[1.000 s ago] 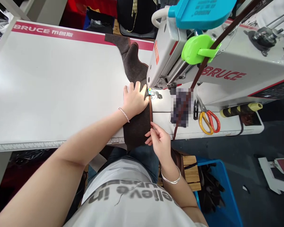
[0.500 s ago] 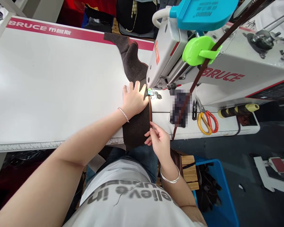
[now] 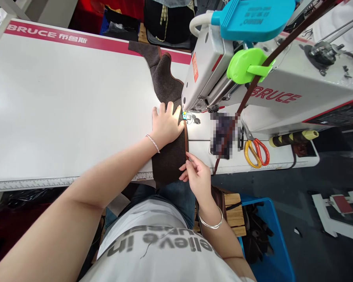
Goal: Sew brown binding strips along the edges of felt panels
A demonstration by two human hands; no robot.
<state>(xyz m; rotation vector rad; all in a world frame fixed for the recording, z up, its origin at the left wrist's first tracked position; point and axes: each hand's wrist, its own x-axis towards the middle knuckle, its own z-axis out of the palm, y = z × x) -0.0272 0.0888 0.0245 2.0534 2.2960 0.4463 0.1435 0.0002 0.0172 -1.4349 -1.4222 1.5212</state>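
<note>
A dark brown fabric piece (image 3: 167, 164) with a lighter brown binding along its right edge lies under the needle area of the sewing machine (image 3: 200, 74). My left hand (image 3: 167, 124) rests flat on it with spread fingers, just left of the presser foot (image 3: 186, 115). Below the foot, my right hand (image 3: 196, 172) pinches the bound edge of the fabric between thumb and forefinger. A brown strip (image 3: 247, 94) runs diagonally in front of the machine, down to the table's front edge.
Scissors (image 3: 256, 152) with yellow and red handles lie right of a blurred dark object (image 3: 223, 137). Farther right is a wrapped roll (image 3: 294, 138). A blue crate (image 3: 278, 235) of dark pieces stands below right. The white table (image 3: 70, 105) extends left.
The camera view has shifted very slightly. Both hands and the fabric keep nearly the same places at the machine.
</note>
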